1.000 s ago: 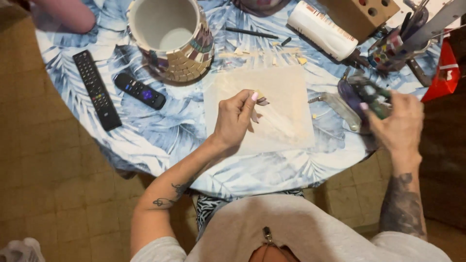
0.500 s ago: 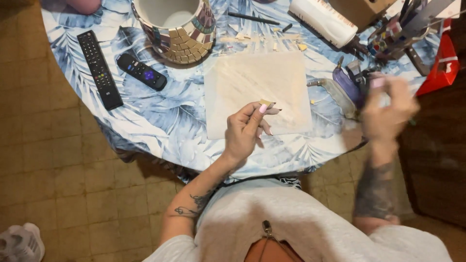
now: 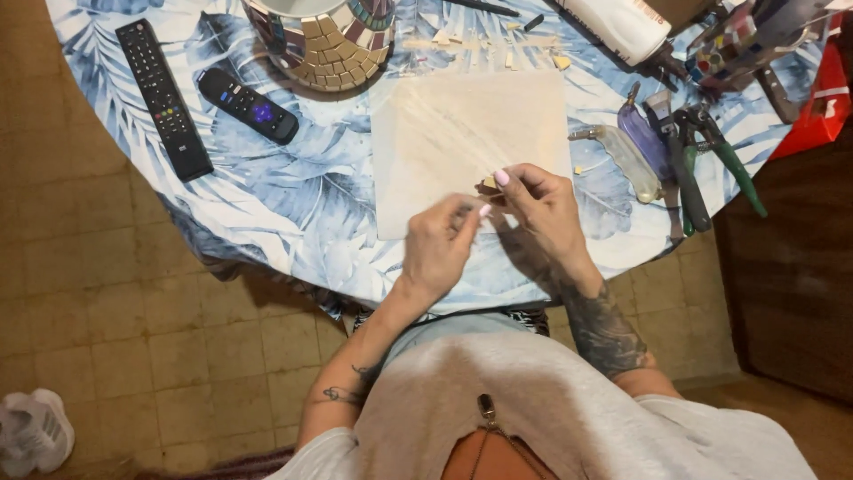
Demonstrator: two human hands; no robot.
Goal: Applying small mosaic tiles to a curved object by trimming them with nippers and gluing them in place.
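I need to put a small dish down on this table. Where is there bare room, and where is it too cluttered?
Free: the tablecloth between the small black remote and the pale sheet, down to the near edge. The sheet's upper half is bare too. Crowded: the right side, with pliers and a clear tube, and the far edge by the mosaic pot.

Bare forearms both sides, no sleeves reaching the wrists. The left hand has pale pink polish on its nails; small dark tattoos mark that forearm near the elbow. The right hand carries the same polish, with dense dark ink over the forearm. Light grey short-sleeved top, a brown strap with a metal clasp at the chest.
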